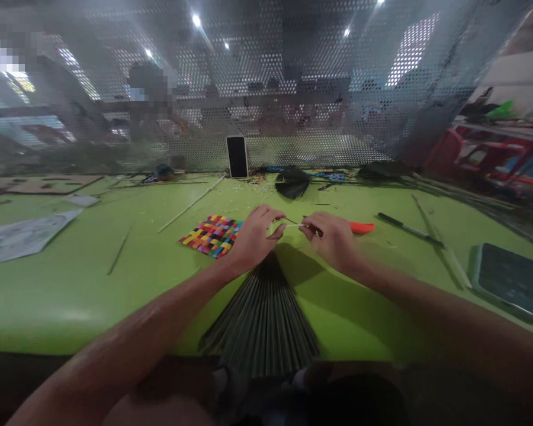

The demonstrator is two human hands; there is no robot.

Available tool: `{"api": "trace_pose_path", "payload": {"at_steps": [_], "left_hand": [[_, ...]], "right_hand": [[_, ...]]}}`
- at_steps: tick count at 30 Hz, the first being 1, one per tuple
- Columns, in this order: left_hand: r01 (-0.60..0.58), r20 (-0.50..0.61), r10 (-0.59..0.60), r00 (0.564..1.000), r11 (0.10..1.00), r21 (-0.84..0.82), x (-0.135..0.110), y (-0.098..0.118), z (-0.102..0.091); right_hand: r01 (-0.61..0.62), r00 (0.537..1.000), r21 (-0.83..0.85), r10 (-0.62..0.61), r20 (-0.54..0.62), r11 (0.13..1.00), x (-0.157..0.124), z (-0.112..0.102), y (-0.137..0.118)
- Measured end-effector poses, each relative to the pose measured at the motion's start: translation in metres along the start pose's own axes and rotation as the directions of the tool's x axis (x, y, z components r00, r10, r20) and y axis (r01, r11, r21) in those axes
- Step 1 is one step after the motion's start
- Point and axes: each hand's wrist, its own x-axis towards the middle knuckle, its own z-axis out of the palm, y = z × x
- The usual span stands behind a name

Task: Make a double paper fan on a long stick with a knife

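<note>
My left hand (260,234) pinches a thin pale strip (292,225) between thumb and fingers. Its other end is pinched in my right hand (333,236). A slim dark piece (292,220) also spans the gap just above the strip. Below my left hand, a dark pleated fan-shaped bundle (269,313) spreads toward the table's front edge, its narrow top close under the hand. Left of that hand, partly covered by it, lies a multicoloured woven mat (209,236). An orange object (362,227) shows just beyond my right hand, partly hidden.
The green table (151,313) carries a black pen-like tool (408,229) and a dark phone-like object (509,281) at right. Printed paper (26,236) lies left. A phone (237,157) leans on the perforated screen (266,118), near a small dark fan (292,182) and scraps.
</note>
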Motion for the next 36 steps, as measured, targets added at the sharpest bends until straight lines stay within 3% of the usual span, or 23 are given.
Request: {"api": "trace_pose_path", "payload": {"at_steps": [10,30,36], "left_hand": [[0.017,0.02,-0.017,1.0,0.999,0.032,-0.004,0.016,-0.007],[0.056,-0.153,-0.043,0.987,0.995,0.084,-0.01,0.026,-0.001],[0.006,-0.088,0.002,0.996,0.995,0.1,-0.005,0.021,-0.006]], "right_hand": [[0.006,1.0,-0.141,-0.005,0.008,0.99,-0.001,-0.005,-0.012],[0.106,0.985,0.056,-0.097,-0.145,0.993,-0.021,0.019,-0.029],[0.042,0.982,0.075,-0.027,-0.185,0.996,-0.009,0.008,-0.019]]}}
